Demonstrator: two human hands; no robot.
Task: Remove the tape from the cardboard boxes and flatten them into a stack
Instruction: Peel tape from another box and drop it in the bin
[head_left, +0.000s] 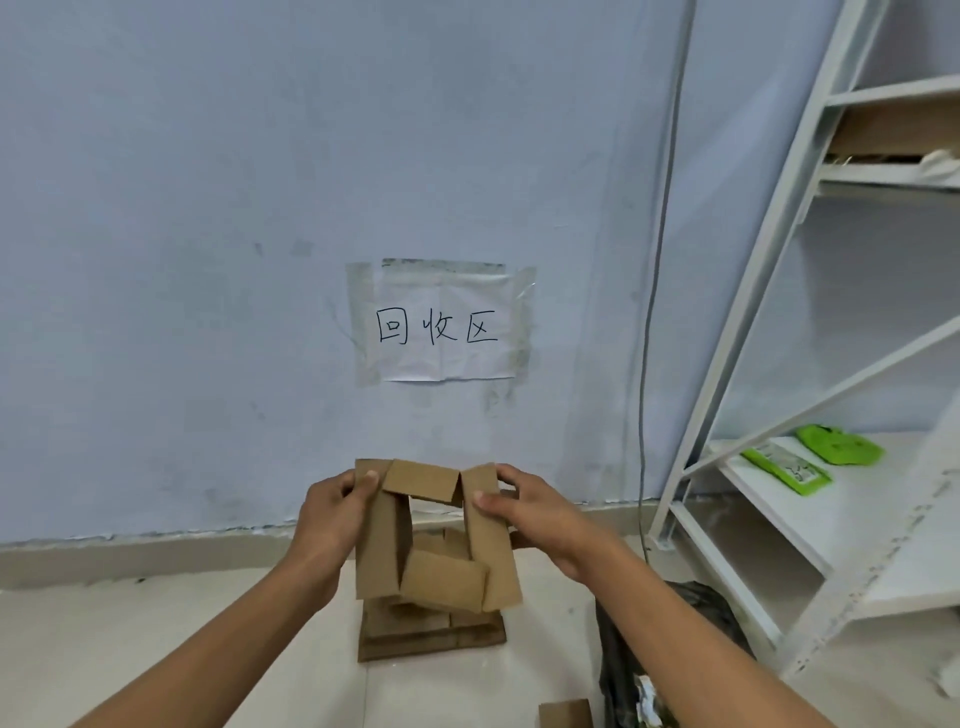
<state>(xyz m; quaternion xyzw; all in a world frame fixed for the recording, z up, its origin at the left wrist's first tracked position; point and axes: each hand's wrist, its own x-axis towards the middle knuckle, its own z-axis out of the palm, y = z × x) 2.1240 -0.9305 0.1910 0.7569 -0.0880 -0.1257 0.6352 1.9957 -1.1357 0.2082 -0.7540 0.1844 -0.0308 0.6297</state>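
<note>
Partway done, I'd say: both hands, left hand (332, 512) and right hand (524, 512), pinch an opened box (436, 540) right above the flat stack (431, 636) on the floor, flaps open, not yet flattened.

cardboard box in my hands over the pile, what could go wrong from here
The cardboard box, gripped by the left hand and right hand, is open with loose flaps; it may spring back instead of folding flat. The flattened stack on the floor is small, so a dropped box could slide off toward the black bag.
</note>
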